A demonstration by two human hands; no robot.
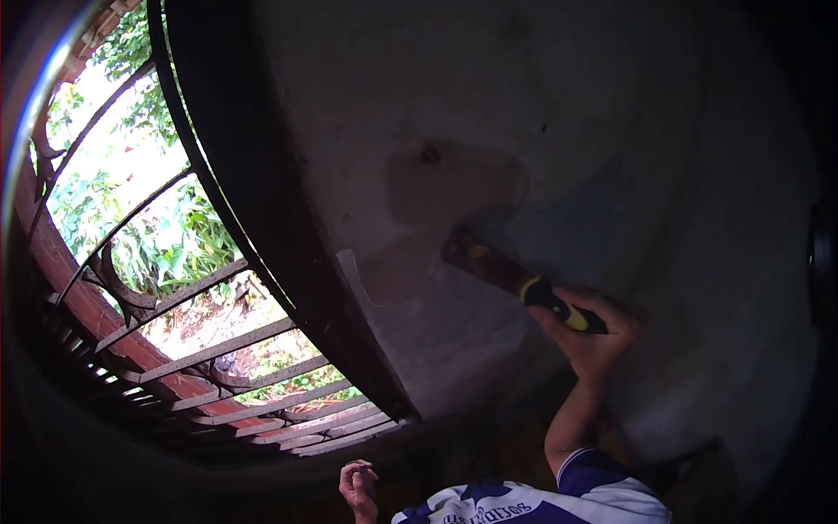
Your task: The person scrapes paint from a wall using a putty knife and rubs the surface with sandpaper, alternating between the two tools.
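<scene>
Here the right hand (594, 336) wraps its fingers around the black-and-yellow-handled rusty metal scraper (515, 279), its blade pressed beyond the fingertips against the grey plastered wall (559, 122), while the left hand (358, 487) curls loosely closed.

The right hand (592, 336) is closing firmly round the handle end of the scraper (522, 286), fingers wrapping over it and the wrist bending back. The bare right forearm is rising almost straight up to it from a blue-and-white sleeve (602, 476) below the scraper. The left hand (360, 489) is hanging well below and left of the scraper, fingers curling into a loose fist.
</scene>
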